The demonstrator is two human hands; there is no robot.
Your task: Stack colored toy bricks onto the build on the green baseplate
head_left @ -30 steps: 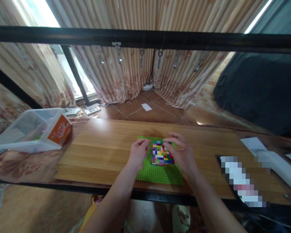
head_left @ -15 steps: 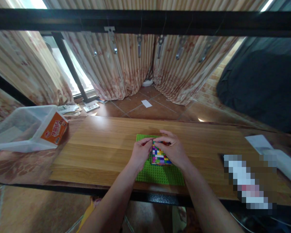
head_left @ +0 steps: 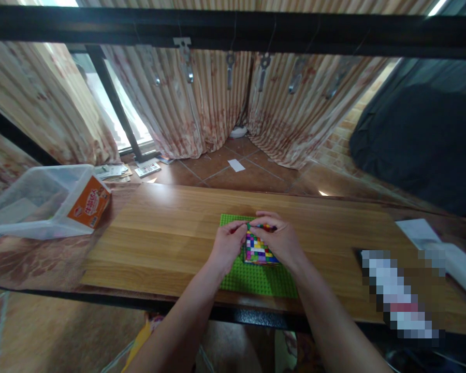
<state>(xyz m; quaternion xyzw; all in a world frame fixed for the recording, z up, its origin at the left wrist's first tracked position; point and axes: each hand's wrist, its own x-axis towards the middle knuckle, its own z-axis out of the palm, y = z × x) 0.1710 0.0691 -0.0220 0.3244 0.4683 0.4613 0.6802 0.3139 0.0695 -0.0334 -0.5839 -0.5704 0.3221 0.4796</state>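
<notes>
A block of small multicoloured toy bricks [head_left: 258, 249] stands on a green studded baseplate [head_left: 236, 277]. My left hand [head_left: 229, 243] is closed at the block's far left corner, thumb and forefinger pinched together. From the other side my right hand [head_left: 282, 239] reaches over the block, its thumb and fingers closed on the far edge and covering its right part. A small green brick [head_left: 248, 226] shows between the fingertips of both hands. Whether it is fixed to the block cannot be made out.
The baseplate rests on a wooden board [head_left: 159, 238]. To the left lies a clear plastic tub [head_left: 58, 228] with an orange label. A blurred-out object [head_left: 399, 295] is at the right, near white paper [head_left: 417, 232]. A black bar [head_left: 233, 28] crosses above, with metal clips hanging.
Both hands stay at the block's far edge with small finger shifts. The green brick between the fingertips shows more clearly now. The whole view has shifted slightly.
</notes>
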